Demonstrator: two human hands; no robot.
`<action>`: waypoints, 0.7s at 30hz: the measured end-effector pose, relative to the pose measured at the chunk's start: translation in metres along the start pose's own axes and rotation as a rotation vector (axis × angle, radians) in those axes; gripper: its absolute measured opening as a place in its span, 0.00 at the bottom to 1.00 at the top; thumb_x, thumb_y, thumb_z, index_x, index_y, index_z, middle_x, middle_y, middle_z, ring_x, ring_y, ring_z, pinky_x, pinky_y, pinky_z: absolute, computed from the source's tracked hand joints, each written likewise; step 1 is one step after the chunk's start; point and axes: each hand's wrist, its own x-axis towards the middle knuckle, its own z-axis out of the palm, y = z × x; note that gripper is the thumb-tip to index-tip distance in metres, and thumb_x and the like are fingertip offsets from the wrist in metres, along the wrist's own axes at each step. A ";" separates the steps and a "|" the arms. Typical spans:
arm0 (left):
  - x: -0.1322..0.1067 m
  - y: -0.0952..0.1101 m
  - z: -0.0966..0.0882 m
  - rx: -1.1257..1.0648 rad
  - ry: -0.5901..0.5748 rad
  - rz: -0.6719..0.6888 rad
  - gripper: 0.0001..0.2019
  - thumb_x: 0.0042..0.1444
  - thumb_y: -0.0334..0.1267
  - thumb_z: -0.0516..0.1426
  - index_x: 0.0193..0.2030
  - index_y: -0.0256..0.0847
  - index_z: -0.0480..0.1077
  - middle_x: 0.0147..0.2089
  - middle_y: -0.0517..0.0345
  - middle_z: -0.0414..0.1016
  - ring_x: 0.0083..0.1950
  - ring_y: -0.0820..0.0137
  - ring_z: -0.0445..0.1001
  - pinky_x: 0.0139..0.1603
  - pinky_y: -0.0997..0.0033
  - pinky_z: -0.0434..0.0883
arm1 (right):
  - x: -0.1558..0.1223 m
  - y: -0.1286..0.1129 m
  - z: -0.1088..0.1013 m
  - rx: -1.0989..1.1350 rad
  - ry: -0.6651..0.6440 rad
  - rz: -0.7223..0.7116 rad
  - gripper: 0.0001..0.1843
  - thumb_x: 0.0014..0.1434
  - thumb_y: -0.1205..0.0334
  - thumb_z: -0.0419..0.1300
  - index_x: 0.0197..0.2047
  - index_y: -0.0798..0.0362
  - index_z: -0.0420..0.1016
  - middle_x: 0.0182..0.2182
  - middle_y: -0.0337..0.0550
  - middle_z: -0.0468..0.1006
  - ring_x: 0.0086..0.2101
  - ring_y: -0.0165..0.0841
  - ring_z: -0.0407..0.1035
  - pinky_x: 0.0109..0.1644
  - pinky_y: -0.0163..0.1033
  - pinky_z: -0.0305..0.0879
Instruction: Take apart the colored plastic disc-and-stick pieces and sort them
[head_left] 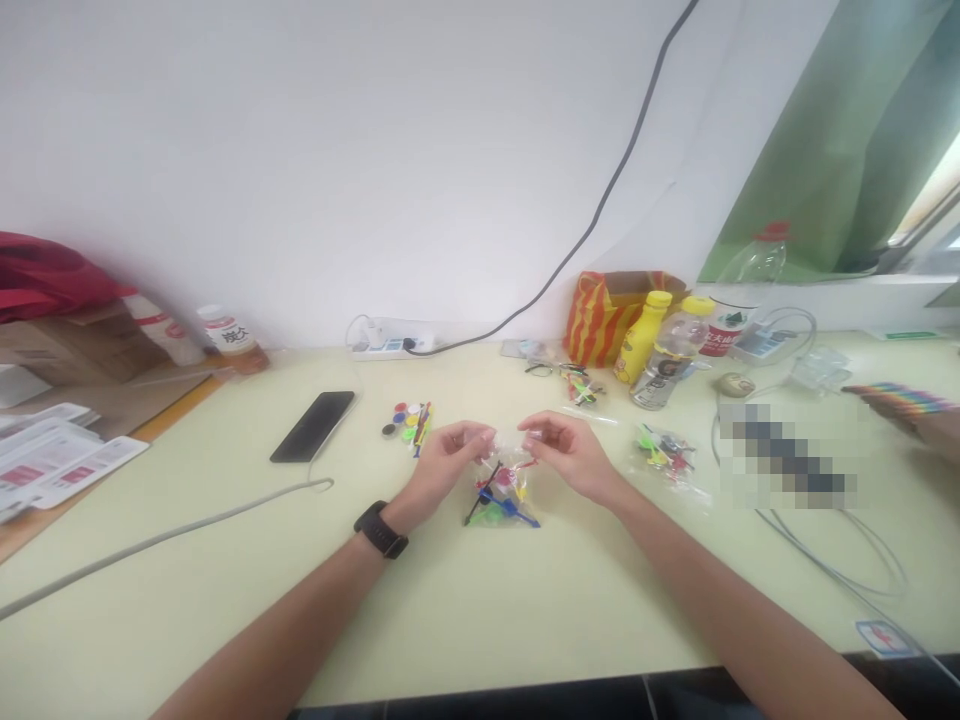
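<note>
My left hand (450, 455) and my right hand (566, 450) both pinch the top edge of a small clear plastic bag (504, 488) over the middle of the pale yellow table (480, 610). The bag holds small coloured plastic parts: green, blue, red and black pieces. It hangs between my hands with its bottom resting on the table. A black watch (381, 530) is on my left wrist. Loose coloured round pieces (409, 420) lie just left of my left hand.
A black phone (313, 426) lies at the left with a grey cable. Other small bags of parts (666, 452), a yellow bottle (640, 340), a clear bottle (667, 360), a striped bag (600, 315) and a power strip (390, 338) stand behind. Another person's hand (911, 410) is at the right edge.
</note>
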 end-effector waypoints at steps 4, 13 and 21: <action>0.000 0.000 0.003 0.032 0.028 0.032 0.14 0.60 0.48 0.65 0.39 0.37 0.81 0.34 0.52 0.82 0.35 0.68 0.76 0.40 0.70 0.73 | 0.000 0.000 0.002 -0.013 0.006 0.023 0.16 0.60 0.52 0.68 0.47 0.52 0.80 0.32 0.41 0.77 0.33 0.33 0.71 0.39 0.39 0.70; -0.003 -0.002 0.002 0.032 -0.048 0.062 0.12 0.61 0.45 0.65 0.41 0.38 0.81 0.40 0.51 0.84 0.41 0.65 0.80 0.44 0.70 0.75 | 0.001 -0.003 0.004 -0.047 -0.047 0.104 0.17 0.62 0.47 0.65 0.36 0.54 0.81 0.31 0.42 0.79 0.31 0.33 0.71 0.37 0.38 0.70; -0.001 -0.004 0.001 0.075 -0.060 0.034 0.13 0.61 0.47 0.65 0.39 0.37 0.82 0.37 0.50 0.84 0.39 0.65 0.81 0.44 0.69 0.75 | 0.001 -0.009 0.004 -0.149 -0.071 0.042 0.15 0.63 0.49 0.64 0.36 0.53 0.82 0.33 0.43 0.82 0.32 0.34 0.72 0.38 0.38 0.70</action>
